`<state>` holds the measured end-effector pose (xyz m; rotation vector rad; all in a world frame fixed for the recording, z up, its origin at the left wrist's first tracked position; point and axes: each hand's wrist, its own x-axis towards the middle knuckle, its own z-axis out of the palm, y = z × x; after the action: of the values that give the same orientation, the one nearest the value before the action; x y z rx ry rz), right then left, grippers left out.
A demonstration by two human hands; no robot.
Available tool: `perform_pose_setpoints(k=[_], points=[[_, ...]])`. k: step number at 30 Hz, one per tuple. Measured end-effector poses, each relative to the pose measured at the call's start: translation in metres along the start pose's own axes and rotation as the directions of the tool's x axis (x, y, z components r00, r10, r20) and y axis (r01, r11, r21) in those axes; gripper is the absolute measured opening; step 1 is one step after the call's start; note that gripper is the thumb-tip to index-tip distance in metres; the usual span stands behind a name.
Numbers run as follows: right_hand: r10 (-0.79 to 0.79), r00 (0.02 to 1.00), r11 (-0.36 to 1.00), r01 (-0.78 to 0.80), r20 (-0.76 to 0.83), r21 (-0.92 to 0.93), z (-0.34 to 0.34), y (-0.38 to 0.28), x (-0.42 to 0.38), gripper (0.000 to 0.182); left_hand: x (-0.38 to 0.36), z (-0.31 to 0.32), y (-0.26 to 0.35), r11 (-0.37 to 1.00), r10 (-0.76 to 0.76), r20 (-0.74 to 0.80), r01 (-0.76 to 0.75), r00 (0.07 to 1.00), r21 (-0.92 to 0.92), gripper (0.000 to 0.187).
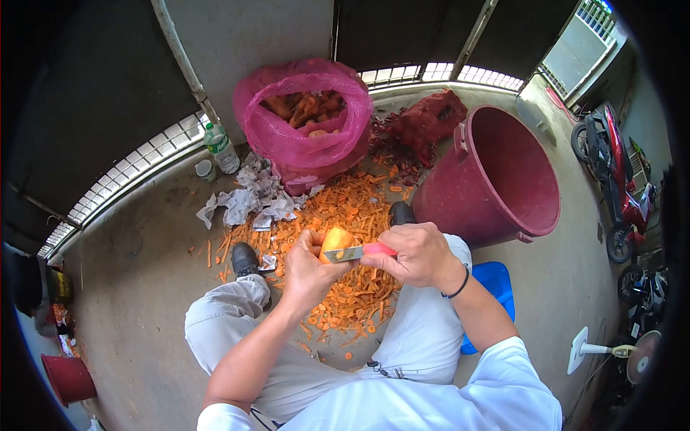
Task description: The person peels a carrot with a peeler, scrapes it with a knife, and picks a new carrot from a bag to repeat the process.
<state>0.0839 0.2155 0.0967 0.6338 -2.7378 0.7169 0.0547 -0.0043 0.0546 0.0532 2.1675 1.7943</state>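
An orange carrot piece (338, 238) is held in my left hand (310, 267), its rounded end facing up. My right hand (417, 255) is closed around the red handle of a knife (345, 253), whose flat metal blade lies across the carrot piece, close to my left fingers. Beneath both hands, a broad heap of orange peelings and slices (352, 287) covers the floor between my legs. Behind the heap stands an open pink mesh sack (302, 154) with carrots in it.
A large dark red bin (460, 194) leans at the right of the heap, with a red mesh sack (424, 126) behind it. Crumpled paper (248, 194), a plastic bottle (223, 151) and a cup (205, 169) are at the left. A blue stool (496, 287) is beside my right leg.
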Motion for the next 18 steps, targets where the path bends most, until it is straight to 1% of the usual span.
perform_pose_setpoints(k=[2,4,5,7,9,10,12,13,16,18], points=[[-0.005,1.000,1.000,0.005,0.002,-0.007,0.004,0.000,-0.001,0.047,-0.001,-0.001,-0.003,1.000,-0.009,0.012,0.009,1.000,-0.022,0.045],[-0.017,1.000,1.000,0.017,-0.021,-0.015,0.005,0.001,-0.001,0.039,0.000,-0.001,-0.007,0.999,-0.013,0.023,0.014,1.000,-0.049,0.045],[-0.016,1.000,1.000,0.016,-0.021,-0.017,0.004,0.002,-0.001,0.039,0.001,-0.001,-0.009,0.998,-0.007,0.030,0.008,1.000,-0.063,0.045],[0.006,0.999,0.997,-0.009,-0.037,-0.074,0.001,0.003,0.001,0.047,0.001,0.000,-0.011,0.997,0.001,0.037,0.002,0.999,-0.079,0.045],[0.012,1.000,0.998,-0.013,-0.018,-0.069,-0.005,0.006,0.001,0.047,-0.002,0.001,-0.011,0.996,0.073,0.013,-0.073,0.997,0.044,0.046],[0.017,1.000,0.998,-0.017,-0.001,-0.065,-0.006,0.007,0.002,0.047,-0.002,0.001,-0.011,0.996,0.072,0.011,-0.072,0.997,0.044,0.046],[-0.007,1.000,0.999,0.007,0.003,-0.037,-0.007,-0.002,0.002,0.047,-0.003,0.003,-0.010,0.996,0.074,0.007,-0.073,0.997,-0.045,0.045],[-0.027,1.000,1.000,0.027,0.006,-0.010,-0.007,-0.006,0.001,0.047,-0.003,0.002,-0.010,0.996,0.072,0.009,-0.072,0.997,-0.046,0.045],[-0.031,1.000,0.999,0.031,0.004,-0.021,-0.003,-0.007,0.002,0.047,-0.001,0.000,-0.010,0.995,0.098,0.011,-0.098,0.995,-0.007,0.045],[-0.037,0.999,0.999,0.037,-0.003,-0.029,-0.001,-0.005,0.002,0.047,-0.001,0.000,-0.012,0.994,0.076,0.020,-0.074,0.997,-0.083,0.044]])
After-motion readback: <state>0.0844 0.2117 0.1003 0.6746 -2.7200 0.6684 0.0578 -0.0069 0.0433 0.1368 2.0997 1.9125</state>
